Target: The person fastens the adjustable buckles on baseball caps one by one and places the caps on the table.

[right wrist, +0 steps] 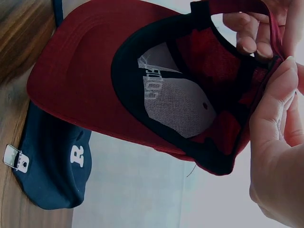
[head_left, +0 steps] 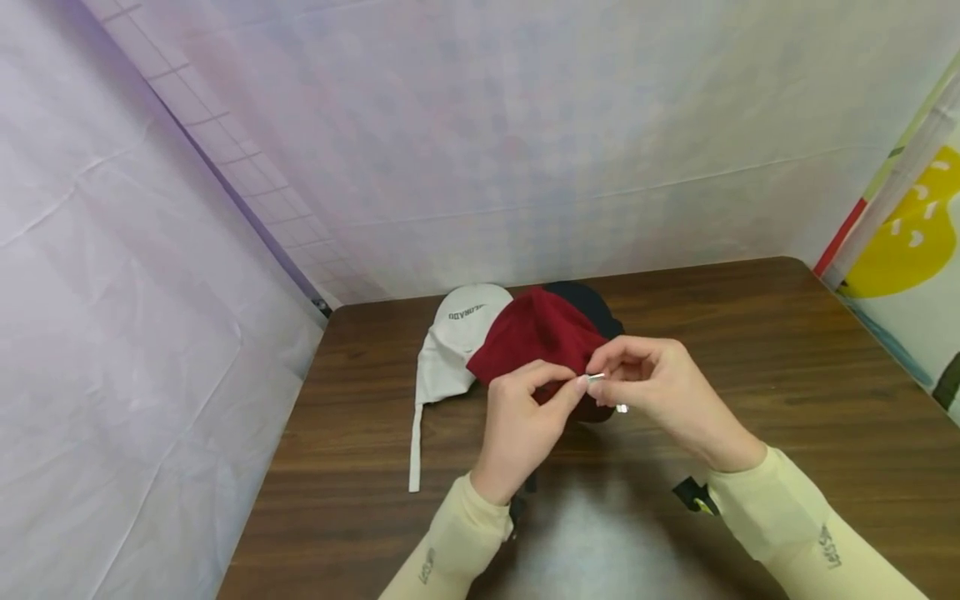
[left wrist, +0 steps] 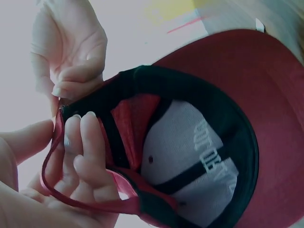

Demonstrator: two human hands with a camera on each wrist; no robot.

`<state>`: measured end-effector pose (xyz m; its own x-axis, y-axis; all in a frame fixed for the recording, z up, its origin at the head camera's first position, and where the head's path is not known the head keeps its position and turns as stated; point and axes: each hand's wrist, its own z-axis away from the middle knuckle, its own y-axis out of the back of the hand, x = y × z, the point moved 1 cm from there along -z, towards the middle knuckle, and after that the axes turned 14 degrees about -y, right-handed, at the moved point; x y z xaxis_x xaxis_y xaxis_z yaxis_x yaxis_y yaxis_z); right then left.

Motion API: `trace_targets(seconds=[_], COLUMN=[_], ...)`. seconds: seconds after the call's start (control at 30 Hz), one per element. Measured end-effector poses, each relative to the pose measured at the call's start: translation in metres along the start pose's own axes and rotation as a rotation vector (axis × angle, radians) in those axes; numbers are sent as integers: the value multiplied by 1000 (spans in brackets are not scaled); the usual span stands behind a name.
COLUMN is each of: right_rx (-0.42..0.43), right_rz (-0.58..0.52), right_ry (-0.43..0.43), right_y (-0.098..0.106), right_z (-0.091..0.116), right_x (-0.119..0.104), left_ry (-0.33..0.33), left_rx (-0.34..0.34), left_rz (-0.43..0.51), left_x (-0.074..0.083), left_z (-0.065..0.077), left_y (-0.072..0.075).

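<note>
A red baseball cap (head_left: 532, 333) is held up with its inside facing the wrist cameras. Its dark sweatband (left wrist: 209, 90) and pale mesh front panel (right wrist: 175, 104) show. My left hand (head_left: 525, 425) pinches the cap's thin back strap (left wrist: 102, 205) between thumb and index finger. The other left fingers reach through the strap's loop. My right hand (head_left: 667, 396) pinches the back edge of the cap, right against the left fingertips. A small silver buckle (head_left: 597, 377) shows between the two hands; fingertips partly hide it.
On the brown wooden table (head_left: 360, 458), a white cap (head_left: 450, 354) lies at the left, its strap trailing towards me. Behind the red cap is a navy cap (head_left: 583, 302) with a white R (right wrist: 77, 156) and a silver clasp (right wrist: 16, 158). Hanging sheets (head_left: 480, 150) border the table.
</note>
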<state>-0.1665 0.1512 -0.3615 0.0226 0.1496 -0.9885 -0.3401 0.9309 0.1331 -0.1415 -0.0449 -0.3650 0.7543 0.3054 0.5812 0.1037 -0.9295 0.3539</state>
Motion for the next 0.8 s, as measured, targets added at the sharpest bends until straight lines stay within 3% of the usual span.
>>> trace_targets(seconds=[0.23,0.5,0.8], right_rx=[-6,-16,-22], right_rz=[23,20,11], right_ry=[-4,13,11], right_y=[-3,-4,-4], right_z=[1,2,2], right_x=[0,2,4], left_ry=[109,128,114], left_rx=[53,45,33], left_rz=[88,130,110], left_x=[1,3,6], left_z=[0,2,2], left_y=[-1,-1,0])
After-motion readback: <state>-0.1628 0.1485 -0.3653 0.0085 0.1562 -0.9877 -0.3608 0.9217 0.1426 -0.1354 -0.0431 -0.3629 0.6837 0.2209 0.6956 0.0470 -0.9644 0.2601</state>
